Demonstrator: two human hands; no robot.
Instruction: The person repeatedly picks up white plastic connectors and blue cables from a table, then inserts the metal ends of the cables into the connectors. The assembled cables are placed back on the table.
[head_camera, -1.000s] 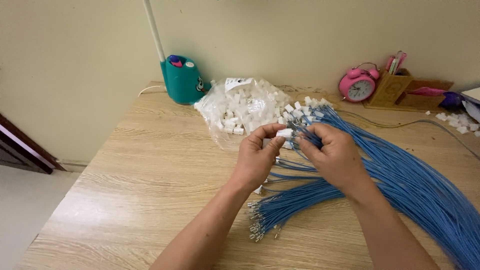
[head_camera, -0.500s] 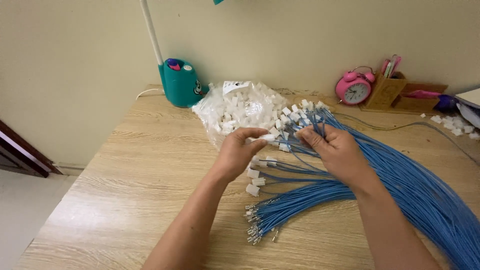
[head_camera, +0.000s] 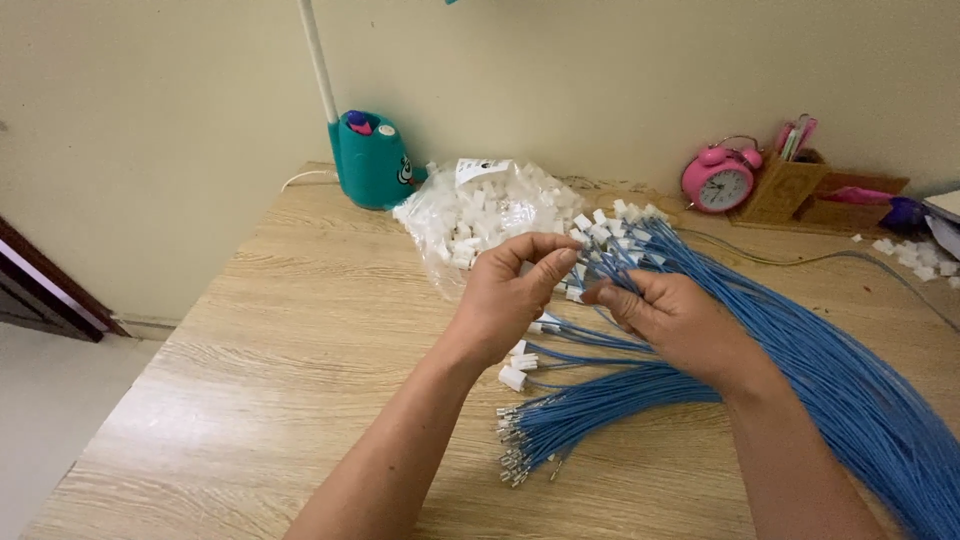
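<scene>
My left hand (head_camera: 505, 300) covers what its fingertips pinch, so I cannot tell if a white plug is there. My right hand (head_camera: 680, 320) hides part of the blue wires (head_camera: 850, 370), and their far ends run out at the picture's lower right corner. The lamp (head_camera: 372, 158) pole is cut off by the top edge. At the table's (head_camera: 250, 380) far right corner, some small white bits (head_camera: 905, 252) and a paper are cut by the frame.

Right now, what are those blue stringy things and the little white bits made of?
The blue wires look plastic-coated: smooth, bendy, with bare silvery metal tips. The little white connectors seem hard, matte plastic, blocky and moulded. More sit in a clear, shiny plastic bag.
</scene>
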